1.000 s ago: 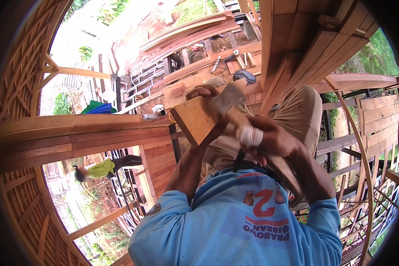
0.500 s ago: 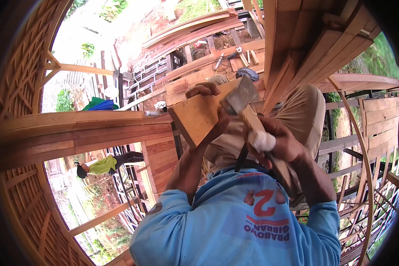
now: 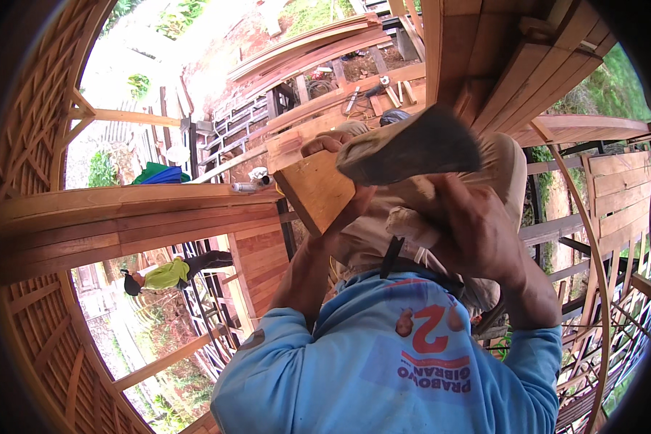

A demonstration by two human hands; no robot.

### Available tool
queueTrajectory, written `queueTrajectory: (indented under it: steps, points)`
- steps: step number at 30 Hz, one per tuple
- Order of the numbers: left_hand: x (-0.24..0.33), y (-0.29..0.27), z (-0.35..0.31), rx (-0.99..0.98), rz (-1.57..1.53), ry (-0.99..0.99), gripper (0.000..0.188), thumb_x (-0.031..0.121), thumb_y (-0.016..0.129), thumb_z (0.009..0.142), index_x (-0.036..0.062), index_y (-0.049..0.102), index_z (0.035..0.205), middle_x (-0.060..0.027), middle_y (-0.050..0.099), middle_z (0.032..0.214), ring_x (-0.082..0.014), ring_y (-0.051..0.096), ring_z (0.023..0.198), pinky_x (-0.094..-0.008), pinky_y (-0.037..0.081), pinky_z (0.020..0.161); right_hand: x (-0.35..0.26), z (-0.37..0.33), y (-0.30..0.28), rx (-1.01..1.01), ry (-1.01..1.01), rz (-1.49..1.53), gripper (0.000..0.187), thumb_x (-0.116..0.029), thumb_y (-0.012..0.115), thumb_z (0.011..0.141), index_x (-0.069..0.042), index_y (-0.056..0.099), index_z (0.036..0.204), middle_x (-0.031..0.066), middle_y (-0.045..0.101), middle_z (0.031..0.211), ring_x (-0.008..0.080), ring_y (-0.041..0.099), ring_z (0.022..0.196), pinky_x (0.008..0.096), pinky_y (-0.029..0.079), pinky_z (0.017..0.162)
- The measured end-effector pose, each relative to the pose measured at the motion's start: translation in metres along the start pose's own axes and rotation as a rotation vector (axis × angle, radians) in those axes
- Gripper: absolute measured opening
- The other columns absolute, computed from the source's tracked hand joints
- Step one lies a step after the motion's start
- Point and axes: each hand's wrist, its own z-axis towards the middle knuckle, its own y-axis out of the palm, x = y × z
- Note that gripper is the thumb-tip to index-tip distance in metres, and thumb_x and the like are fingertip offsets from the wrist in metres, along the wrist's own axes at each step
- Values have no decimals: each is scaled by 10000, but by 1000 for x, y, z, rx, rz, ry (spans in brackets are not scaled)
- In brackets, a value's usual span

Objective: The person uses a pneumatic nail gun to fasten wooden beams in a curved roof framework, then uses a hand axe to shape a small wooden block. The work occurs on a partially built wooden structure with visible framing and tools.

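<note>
Across the left runs a long wooden beam (image 3: 123,231), and nearest us spreads the blue shirt (image 3: 318,369). Now the hatchet (image 3: 412,148), its broad dark head up in the middle, the right hand (image 3: 481,224) clenched around the handle, partly hidden behind that head! Just left of it sits the wooden block (image 3: 315,192), gripped by the left hand (image 3: 356,204), fingers curled over its far edge; whether the blade touches it, I can't tell. Smallest, a pale cylinder (image 3: 244,187) lies on the beam, left of the block.
</note>
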Motion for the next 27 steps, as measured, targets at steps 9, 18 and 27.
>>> queueTrajectory:
  steps: [9,18,27]
  points:
    - [-15,13,-19,144,-343,-144,534,86,781,827,104,385,1186,-79,488,1110,-182,485,1089,-374,438,1003,-7,1,-6,68,-164,-227,213,-177,653,917,-46,553,1052,151,661,813,347,696,714,451,532,591]
    - [-18,19,-20,188,-474,-61,541,59,780,813,111,408,1202,-80,499,1114,-172,478,1096,-359,438,1000,2,-4,-11,-174,-40,-432,202,-94,658,855,-48,538,1010,121,599,714,336,665,640,437,516,549]
    - [-12,19,-18,184,-477,-202,626,165,818,759,69,359,1173,-73,419,1088,-185,458,1029,-363,413,977,13,-9,4,-148,3,-383,341,-188,713,871,-54,544,1136,134,650,810,343,674,684,434,530,596]
